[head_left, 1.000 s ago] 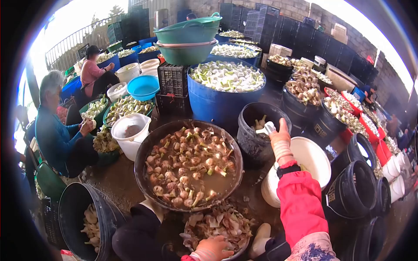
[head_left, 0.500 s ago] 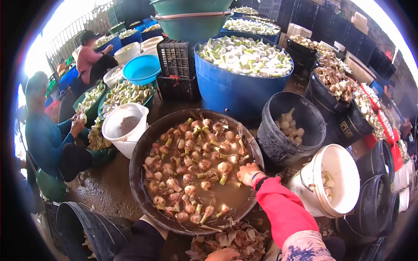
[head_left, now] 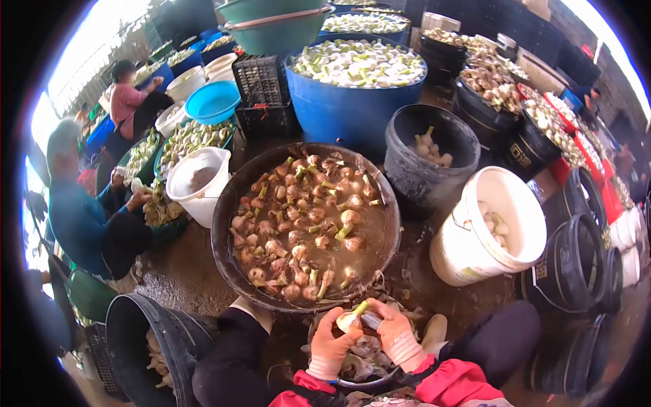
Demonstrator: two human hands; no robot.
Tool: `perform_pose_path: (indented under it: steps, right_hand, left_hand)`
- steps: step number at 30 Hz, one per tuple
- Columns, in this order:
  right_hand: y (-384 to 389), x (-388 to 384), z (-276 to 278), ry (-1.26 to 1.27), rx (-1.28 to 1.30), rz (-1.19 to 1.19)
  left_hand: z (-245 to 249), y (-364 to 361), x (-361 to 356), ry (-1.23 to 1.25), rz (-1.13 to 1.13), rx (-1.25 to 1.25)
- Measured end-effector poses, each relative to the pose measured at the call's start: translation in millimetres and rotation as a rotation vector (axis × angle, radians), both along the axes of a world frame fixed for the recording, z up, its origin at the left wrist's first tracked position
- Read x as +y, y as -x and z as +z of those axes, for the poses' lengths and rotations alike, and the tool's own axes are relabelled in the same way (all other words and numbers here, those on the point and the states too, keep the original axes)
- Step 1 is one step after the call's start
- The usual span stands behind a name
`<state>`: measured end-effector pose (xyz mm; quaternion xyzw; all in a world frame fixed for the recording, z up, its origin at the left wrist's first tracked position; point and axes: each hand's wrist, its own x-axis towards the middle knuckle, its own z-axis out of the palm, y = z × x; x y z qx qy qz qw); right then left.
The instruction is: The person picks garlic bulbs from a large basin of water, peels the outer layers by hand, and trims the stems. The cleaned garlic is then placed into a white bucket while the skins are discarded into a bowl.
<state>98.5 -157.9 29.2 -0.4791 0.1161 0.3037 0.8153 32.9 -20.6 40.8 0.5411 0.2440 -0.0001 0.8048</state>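
My left hand [head_left: 331, 344], in an orange glove, holds a garlic bulb [head_left: 348, 321] with a short green stem, low in front of me. My right hand [head_left: 393, 327], also gloved, is closed on a small grey object [head_left: 371, 319] against the bulb, too small to identify. Below both hands lies a heap of peeled skins [head_left: 366, 359] in a container. Just beyond them stands a wide dark basin [head_left: 220, 247] of brown water with many unpeeled garlic bulbs [head_left: 274, 247].
To the right stand a white bucket [head_left: 451, 254] and a dark bucket [head_left: 413, 169] with bulbs inside. A black bucket [head_left: 146, 339] is at lower left. Behind are a large blue tub [head_left: 346, 115] and black crates [head_left: 263, 81]. Two people [head_left: 78, 210] sit at left.
My right hand has left the basin and come back to my lap. My left hand has risen into fuller view, and a bulb is now between both hands. The view has shifted.
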Motion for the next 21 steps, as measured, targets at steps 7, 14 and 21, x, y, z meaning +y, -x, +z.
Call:
perform_pose_path:
  steps: [7,14,21]
  right_hand:
    - [32.0,-22.9,-4.4,0.062,-0.103,-0.12]
    - [48.0,-21.6,6.1,0.367,-0.379,-0.017]
    - [42.9,-34.6,14.8,0.226,-0.513,0.011]
  left_hand:
    - [21.7,19.3,-35.3,-1.094,-0.086,-0.211]
    - [21.9,41.7,-61.1,-1.576,-0.004,-0.371]
    - [28.6,38.2,-47.2,0.05,0.11,-0.074]
